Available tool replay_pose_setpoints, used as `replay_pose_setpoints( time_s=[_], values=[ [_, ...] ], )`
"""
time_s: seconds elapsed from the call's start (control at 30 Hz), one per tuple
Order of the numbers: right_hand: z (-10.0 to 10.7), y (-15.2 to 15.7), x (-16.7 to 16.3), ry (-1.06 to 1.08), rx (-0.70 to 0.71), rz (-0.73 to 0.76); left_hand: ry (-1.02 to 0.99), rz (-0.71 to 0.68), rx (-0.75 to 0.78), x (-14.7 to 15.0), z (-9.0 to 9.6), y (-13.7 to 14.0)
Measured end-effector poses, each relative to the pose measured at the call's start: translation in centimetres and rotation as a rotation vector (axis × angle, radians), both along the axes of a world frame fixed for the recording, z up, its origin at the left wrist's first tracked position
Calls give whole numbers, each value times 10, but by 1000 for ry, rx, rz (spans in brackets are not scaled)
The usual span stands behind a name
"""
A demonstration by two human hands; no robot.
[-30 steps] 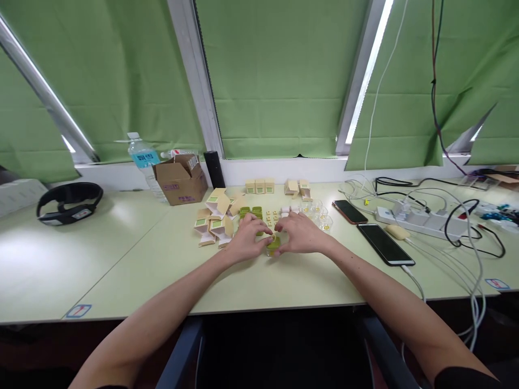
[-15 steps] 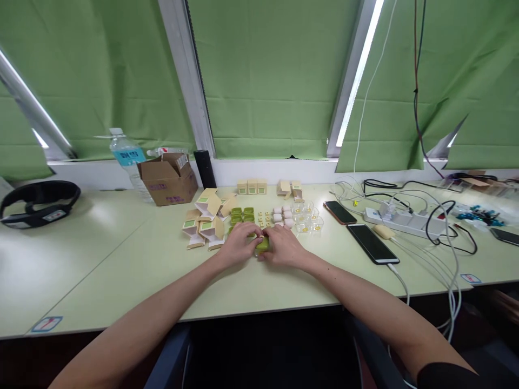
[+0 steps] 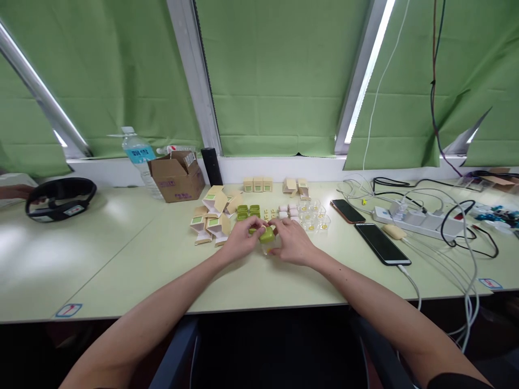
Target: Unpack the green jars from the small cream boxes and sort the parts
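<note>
Both hands meet over the table around a small green plastic case (image 3: pixel 267 234) with a clear plastic part (image 3: pixel 267 248) beneath it. My left hand (image 3: pixel 245 237) pinches the green case from its left side. On the other side, the fingers of my right hand (image 3: pixel 295 243) are curled about the same case and its clear part. Just beyond stand rows of green cases (image 3: pixel 248 210), tiny yellowish pieces (image 3: pixel 270 214), pale pink blocks (image 3: pixel 288 210) and clear cups (image 3: pixel 312 216). Opened cream cardboard boxes (image 3: pixel 215 200) are piled to the left of my hands.
Small closed boxes (image 3: pixel 258 185) line the back. A brown carton (image 3: pixel 178 178) and a water bottle (image 3: pixel 140 156) stand back left. Two phones (image 3: pixel 383 244), a power strip (image 3: pixel 417 221) and cables lie right. Another person's hand (image 3: pixel 18 192) is by a black headband (image 3: pixel 60 200).
The green case now shows more plainly between my fingers, with the clear part visible below it. My view has turned slightly left, and another person's hand has appeared at the left edge.
</note>
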State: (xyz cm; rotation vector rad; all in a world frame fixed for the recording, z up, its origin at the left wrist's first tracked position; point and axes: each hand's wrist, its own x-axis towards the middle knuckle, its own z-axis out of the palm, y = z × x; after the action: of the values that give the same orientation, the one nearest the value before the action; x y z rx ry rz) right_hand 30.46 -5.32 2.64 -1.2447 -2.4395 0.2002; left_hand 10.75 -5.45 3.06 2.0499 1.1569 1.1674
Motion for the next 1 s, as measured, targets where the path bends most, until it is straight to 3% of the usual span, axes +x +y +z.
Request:
replay_pose_setpoints(
  time_s=[0.13,0.27,0.5,0.63,0.83,1.0],
  values=[
    [0,1,0,6,-42,-2,-240,35,-24,-8,6,7],
    [15,1,9,11,-44,-28,-373,56,-152,-15,6,15],
    [51,-11,73,-132,-70,-106,-479,69,-292,-16,-4,26],
    [44,-4,120,-263,-32,-312,-504,79,-308,-11,-5,25],
    [25,7,139,-370,-70,-376,-501,50,-353,-6,0,18],
    [61,-6,132,-330,69,-401,-534,64,-393,-5,0,17]
  ],
)
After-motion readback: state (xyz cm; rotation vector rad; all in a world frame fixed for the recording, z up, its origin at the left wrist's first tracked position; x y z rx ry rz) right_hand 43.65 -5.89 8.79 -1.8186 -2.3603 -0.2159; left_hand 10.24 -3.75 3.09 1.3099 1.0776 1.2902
